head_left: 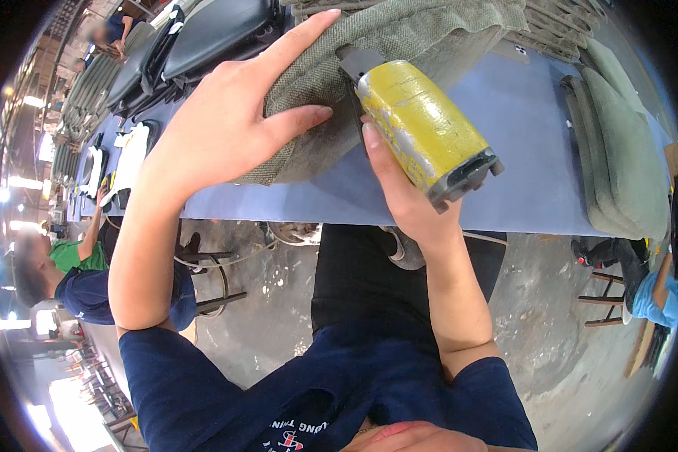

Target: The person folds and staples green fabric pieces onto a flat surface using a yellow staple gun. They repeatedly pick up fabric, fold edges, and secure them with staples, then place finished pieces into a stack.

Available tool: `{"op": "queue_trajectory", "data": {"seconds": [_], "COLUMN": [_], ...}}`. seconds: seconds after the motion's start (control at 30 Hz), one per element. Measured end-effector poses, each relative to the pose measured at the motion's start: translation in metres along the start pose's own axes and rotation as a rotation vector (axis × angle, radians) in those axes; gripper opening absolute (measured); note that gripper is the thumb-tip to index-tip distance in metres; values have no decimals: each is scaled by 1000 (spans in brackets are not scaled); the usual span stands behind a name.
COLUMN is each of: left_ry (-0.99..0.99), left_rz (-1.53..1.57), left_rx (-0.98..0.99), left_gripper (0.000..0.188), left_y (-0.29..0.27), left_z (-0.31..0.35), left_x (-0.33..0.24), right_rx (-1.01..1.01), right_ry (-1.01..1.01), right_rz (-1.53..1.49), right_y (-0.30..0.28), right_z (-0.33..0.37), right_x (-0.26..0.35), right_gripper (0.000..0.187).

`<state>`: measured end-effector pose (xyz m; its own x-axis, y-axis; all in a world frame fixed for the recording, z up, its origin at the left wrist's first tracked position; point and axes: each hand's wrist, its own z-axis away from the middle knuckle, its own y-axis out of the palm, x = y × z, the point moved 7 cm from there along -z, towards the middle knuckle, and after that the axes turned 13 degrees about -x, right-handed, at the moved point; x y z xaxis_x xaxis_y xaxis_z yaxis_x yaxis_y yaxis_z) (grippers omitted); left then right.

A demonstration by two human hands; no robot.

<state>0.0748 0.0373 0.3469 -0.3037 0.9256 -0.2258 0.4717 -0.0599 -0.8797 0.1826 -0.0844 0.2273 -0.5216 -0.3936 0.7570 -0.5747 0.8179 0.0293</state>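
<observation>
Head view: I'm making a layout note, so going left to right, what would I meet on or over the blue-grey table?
White-and-black pieces, the left hand, the yellow tool, the grey-green padded stack.

The left hand (218,113), fingers (297,41) spread, rested on a grey-green upholstered piece (429,34) over the blue counter (520,151). The right hand (403,192) gripped a yellow tool (422,124), its dark nose (360,60) at that piece. Black padded seats (218,38) lay left of the piece, grey-green cushions (618,151) to its right.
</observation>
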Motion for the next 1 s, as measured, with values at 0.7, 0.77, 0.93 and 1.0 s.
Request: {"op": "queue_trajectory", "data": {"seconds": [0.7, 0.77, 0.93, 1.0], "left_ry": [-69, -35, 4, 35], "left_rz": [-25, -57, -103, -30], "left_rx": [61, 49, 12, -12], "left_gripper": [92, 92, 92, 92], "left_y": [-1, -1, 0, -2], "left_z": [-4, -5, -6, -8], "left_x": [-3, -6, -9, -12], "right_rx": [37, 2, -25, -30], "right_ry": [-447, -526, -169, -111], "right_rz": [243, 303, 26, 15], "right_y": [8, 5, 2, 4], "right_z": [2, 5, -1, 6], "right_x": [13, 14, -5, -8], "right_gripper": [32, 31, 27, 26]}}
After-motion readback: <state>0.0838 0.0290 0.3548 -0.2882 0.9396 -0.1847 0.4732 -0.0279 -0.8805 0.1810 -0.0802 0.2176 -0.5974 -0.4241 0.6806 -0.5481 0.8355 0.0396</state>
